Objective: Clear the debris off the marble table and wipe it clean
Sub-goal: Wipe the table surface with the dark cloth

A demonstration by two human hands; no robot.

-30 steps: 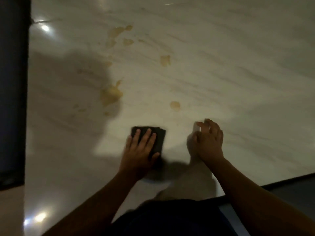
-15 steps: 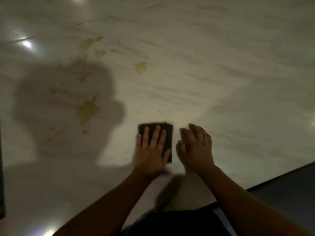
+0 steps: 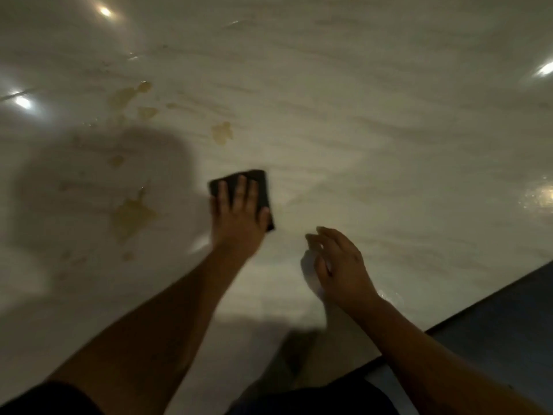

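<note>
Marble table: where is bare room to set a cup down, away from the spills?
Bare: the wide stretch of marble table right of the dark cloth and beyond the right hand. Crowded: left of the left hand, where yellowish stains lie.

A dark, bluish floor (image 3: 508, 339) fills the lower right corner, cut off by a straight slanting line. Just below that line, near the bottom edge, lies a small pale patch (image 3: 386, 381); what it is cannot be told. Dark clothing (image 3: 299, 399) spans the bottom centre, and a dark sleeve (image 3: 45, 399) shows in the bottom left corner. A broad, rounded shadow (image 3: 98, 190) spreads over the left side, and a softer one (image 3: 263, 330) sits low in the middle. Three bright glares show: one at top left (image 3: 105, 11), one at the left edge (image 3: 21, 101), one at the right edge (image 3: 543, 70). Below this last one lies a dimmer, speckled glow (image 3: 538, 197).
</note>
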